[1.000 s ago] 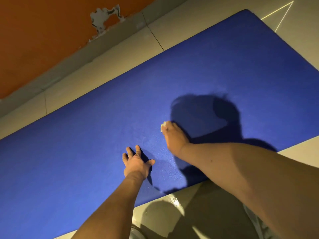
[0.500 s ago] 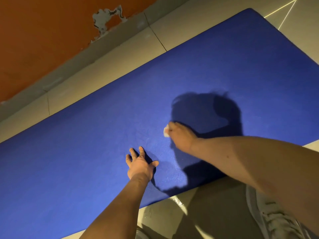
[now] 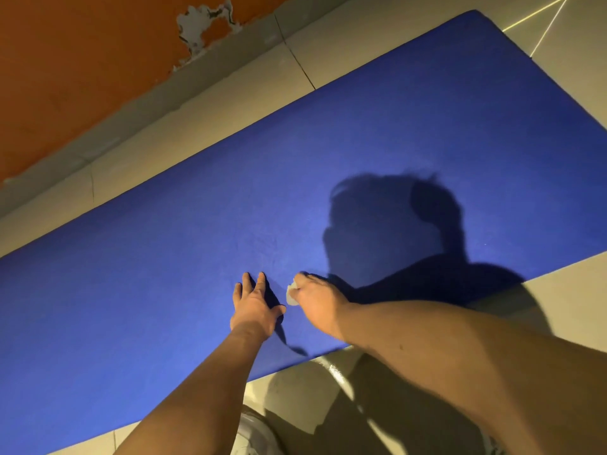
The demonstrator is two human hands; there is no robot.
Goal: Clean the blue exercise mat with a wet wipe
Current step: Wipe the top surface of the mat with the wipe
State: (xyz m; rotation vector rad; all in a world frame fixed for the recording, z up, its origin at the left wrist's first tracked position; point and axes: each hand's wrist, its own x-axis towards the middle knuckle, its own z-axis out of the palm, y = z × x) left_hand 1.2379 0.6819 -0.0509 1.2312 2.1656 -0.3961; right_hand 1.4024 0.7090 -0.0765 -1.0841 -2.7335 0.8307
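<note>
Pressing a small bunched wipe to the mat, the right hand curls its fingers round it, close to the mat's near edge. The mat lies flat on the tiled floor beside an orange wall. The left hand rests just beside the wipe, palm down with its fingers straight and spread, probably to brace the leaning body and stop the mat sliding under the strokes. Wadding the wipe likely gives firmer pressure.
</note>
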